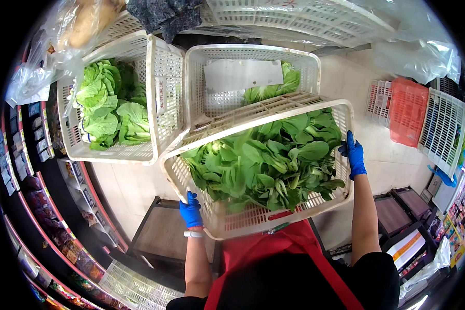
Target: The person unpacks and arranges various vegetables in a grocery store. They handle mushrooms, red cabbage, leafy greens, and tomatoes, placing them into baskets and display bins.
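Observation:
In the head view, a white plastic crate (232, 224) full of leafy green bok choy (271, 159) is held in front of the red apron. My left hand (191, 209), in a blue glove, grips the crate's left rim. My right hand (353, 153), also gloved in blue, is closed on its right rim. The crate is tilted, its far side overlapping the near edge of another white crate (252, 47), which holds a pale cardboard sheet (242, 73) and some light green leafy vegetables (273, 90).
A third white crate (153, 97) with leafy greens (100, 89) stands at the left. Stocked shelves (42, 193) run down the left side. Red and white baskets (409, 112) are at the right. A low wood-topped stand (159, 228) is near my left arm. Plastic bags (418, 58) hang above.

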{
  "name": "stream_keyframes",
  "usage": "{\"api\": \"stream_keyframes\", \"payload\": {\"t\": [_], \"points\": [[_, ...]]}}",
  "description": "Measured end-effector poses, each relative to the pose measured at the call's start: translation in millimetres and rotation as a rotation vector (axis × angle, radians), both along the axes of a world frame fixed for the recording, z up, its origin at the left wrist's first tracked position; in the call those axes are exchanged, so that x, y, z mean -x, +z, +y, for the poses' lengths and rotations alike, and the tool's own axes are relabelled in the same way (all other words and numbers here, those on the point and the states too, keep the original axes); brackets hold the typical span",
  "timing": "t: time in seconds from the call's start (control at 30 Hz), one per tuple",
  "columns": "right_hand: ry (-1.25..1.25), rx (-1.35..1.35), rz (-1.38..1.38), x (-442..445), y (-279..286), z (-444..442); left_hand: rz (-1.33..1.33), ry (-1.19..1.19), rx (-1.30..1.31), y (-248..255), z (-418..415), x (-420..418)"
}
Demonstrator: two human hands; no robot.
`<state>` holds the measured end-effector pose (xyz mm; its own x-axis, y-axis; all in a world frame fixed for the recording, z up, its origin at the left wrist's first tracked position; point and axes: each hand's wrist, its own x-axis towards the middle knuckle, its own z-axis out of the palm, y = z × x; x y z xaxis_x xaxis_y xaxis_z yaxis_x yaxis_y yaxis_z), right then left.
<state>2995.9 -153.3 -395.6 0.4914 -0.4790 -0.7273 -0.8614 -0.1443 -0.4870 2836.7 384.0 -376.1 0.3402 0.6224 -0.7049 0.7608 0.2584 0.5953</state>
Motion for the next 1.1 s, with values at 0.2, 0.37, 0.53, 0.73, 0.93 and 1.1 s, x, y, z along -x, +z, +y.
{"api": "stream_keyframes", "payload": {"t": [0.2,0.37,0.53,0.73,0.93,1.1], "points": [[0.01,0.009,-0.006,0,-1,4,-0.016,0.02,0.016,-2,5,1],[0.056,0.0,-0.002,-4,-10,-3,-0.043,0.034,0.037,1,7,-6],[0.087,0.112,-0.027,-14,-15,-4,-0.037,-0.194,-0.172,-14,17,-19],[-0.097,0.069,-0.014,-10,-4,0,0.101,-0.455,-0.454,-33,40,-82],[-0.23,0.035,-0.079,3,1,9,-0.011,-0.586,-0.488,-21,44,-160],[-0.241,0.103,-0.056,-1,-6,13,0.065,-0.659,-0.617,-17,44,-181]]}}
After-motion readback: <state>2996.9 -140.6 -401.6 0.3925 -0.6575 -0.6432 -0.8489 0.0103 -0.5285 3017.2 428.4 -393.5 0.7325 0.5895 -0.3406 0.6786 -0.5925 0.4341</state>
